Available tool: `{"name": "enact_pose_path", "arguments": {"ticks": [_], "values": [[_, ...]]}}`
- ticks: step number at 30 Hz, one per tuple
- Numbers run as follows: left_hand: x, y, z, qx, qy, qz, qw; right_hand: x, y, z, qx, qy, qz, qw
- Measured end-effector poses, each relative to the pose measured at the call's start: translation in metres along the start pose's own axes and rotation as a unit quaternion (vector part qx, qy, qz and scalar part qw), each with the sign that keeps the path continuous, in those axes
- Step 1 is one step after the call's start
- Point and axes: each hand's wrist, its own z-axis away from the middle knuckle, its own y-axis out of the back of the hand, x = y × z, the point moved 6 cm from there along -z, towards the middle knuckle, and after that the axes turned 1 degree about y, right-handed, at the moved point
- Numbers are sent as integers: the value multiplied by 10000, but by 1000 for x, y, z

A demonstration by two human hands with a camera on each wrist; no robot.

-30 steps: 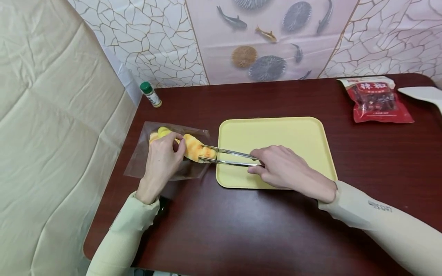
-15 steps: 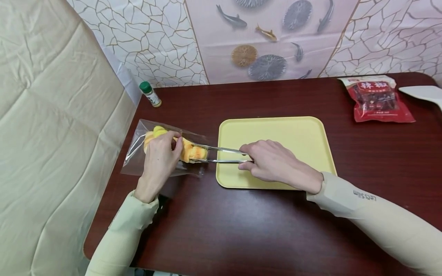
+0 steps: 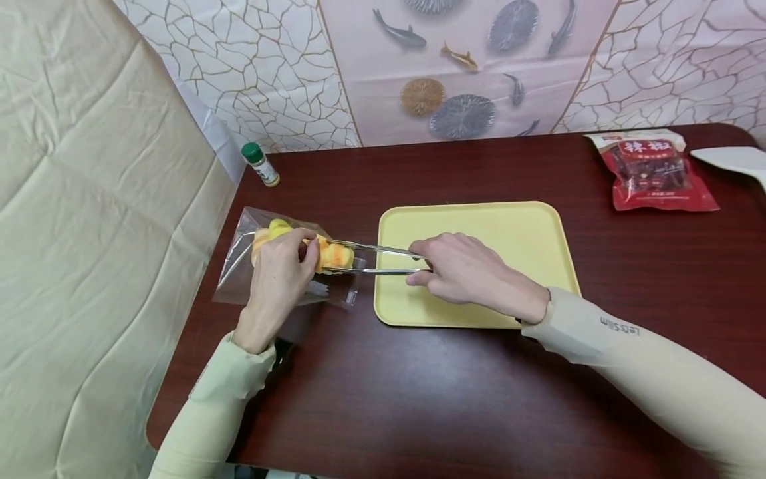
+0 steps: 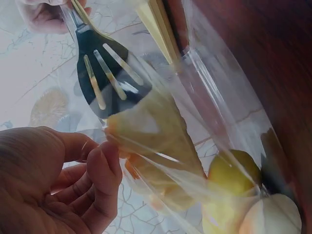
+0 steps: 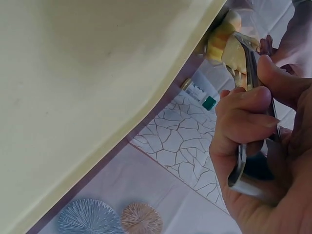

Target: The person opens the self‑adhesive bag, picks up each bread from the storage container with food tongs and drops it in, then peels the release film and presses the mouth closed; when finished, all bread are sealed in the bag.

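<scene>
My left hand (image 3: 278, 279) pinches the mouth edge of a clear plastic bag (image 3: 236, 276) at the table's left. My right hand (image 3: 475, 273) holds metal tongs (image 3: 389, 271), their arms reaching left over the tray. Between the slotted tong heads (image 4: 109, 73) sits an orange-yellow bread roll (image 3: 336, 256), apparently inside the bag, as its film lies over it in the left wrist view. Deeper in the bag lie a yellow piece (image 4: 234, 170) and a pale, rounded piece (image 4: 274, 214). My left hand partly hides the bag's contents in the head view.
A pale yellow tray (image 3: 479, 223) lies mid-table, beneath my right hand. A green-capped shaker bottle (image 3: 260, 165) stands at the back left. At the back right are a red packet (image 3: 655, 173) and a white flat utensil (image 3: 733, 159). A patterned backdrop rises behind the table.
My right hand has moved left with the tongs, carrying the bread roll further into the bag. My left hand stays nearly in place on the bag edge, and the bag has shifted slightly.
</scene>
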Motion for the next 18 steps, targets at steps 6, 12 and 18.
{"name": "enact_pose_path", "arguments": {"ticks": [6,12,18], "values": [[-2,4,2,109,7,21,9999,-1,-1,-4,38,-76,141,9999],[-5,8,0,118,43,13,9999,2,0,-2,-69,-173,-160,9997],[-5,8,1,150,-57,113,9998,-3,0,-5,-71,-104,-140,9998]]}}
